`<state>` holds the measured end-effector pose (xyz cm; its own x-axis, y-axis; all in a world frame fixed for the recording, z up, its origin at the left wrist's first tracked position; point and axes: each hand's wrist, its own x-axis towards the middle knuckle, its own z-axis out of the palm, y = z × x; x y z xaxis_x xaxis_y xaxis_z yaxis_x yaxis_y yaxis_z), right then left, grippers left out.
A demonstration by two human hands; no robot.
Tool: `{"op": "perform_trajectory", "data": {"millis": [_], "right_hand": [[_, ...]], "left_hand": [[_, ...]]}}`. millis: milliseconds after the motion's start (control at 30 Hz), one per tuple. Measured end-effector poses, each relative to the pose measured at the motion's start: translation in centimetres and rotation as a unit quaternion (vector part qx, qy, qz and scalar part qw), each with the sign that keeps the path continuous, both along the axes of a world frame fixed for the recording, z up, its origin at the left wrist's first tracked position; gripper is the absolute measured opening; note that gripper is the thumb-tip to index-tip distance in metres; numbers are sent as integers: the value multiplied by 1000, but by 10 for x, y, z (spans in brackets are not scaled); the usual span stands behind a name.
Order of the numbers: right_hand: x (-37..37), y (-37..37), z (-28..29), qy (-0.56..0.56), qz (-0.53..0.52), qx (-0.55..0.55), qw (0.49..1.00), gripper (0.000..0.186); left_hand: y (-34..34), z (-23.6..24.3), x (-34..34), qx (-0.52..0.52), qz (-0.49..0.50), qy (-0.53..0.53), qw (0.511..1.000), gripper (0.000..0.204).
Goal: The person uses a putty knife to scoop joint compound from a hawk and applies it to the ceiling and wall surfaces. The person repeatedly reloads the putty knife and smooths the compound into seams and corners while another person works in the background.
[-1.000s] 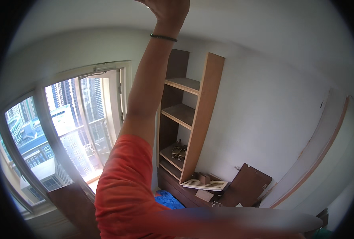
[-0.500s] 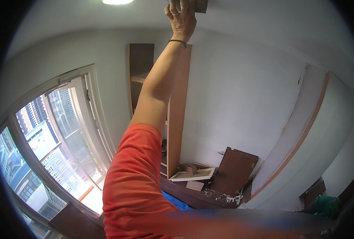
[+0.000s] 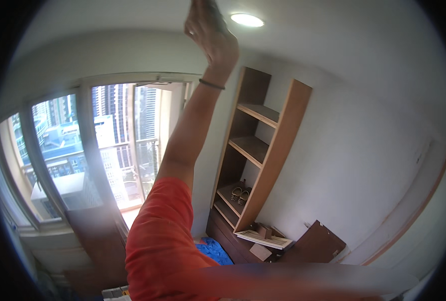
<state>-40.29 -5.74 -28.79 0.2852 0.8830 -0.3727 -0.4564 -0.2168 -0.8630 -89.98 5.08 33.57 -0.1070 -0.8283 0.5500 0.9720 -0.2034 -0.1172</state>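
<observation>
My left arm, in a red sleeve with a dark bracelet at the wrist, reaches straight up to the top edge of the view. My left hand [image 3: 209, 35] is close to the ceiling [image 3: 313, 30], its fingers curled. A sliver of a dark tool [image 3: 216, 12] shows by the fingers; the rest lies beyond the top edge, so its kind stays hidden. To the right of the hand, a round ceiling light [image 3: 247, 20] is lit. My right hand does not show.
A tall wooden shelf unit [image 3: 286, 145] leans in the picture beside the wall, with a pair of shoes [image 3: 240, 195] on a low shelf. Below are a slatted panel [image 3: 267, 240], a brown board [image 3: 317, 245] and blue sheeting [image 3: 214, 252]. Windows [image 3: 112, 145] fill the left.
The view has swung left, so shelf, light and windows sit further right. My raised left hand has shifted slightly left and up, and the tool's flat end has left the picture.
</observation>
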Motion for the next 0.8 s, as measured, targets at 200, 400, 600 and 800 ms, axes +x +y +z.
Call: {"op": "perform_trajectory", "data": {"millis": [200, 400, 600, 800], "right_hand": [[-17, 47, 27, -22, 101, 20, 994, 56], [-21, 50, 29, -18, 125, 16, 992, 62], [-10, 32, 18, 7, 99, 7, 995, 68], [14, 16, -7, 34, 72, 3, 997, 76]], "left_hand": [[-206, 60, -104, 148, 128, -96, 976, 52], [-281, 83, -151, 172, 209, -130, 954, 50], [-236, 87, -131, 171, 247, -108, 948, 52], [-137, 90, -50, 121, 176, -133, 968, 57]]}}
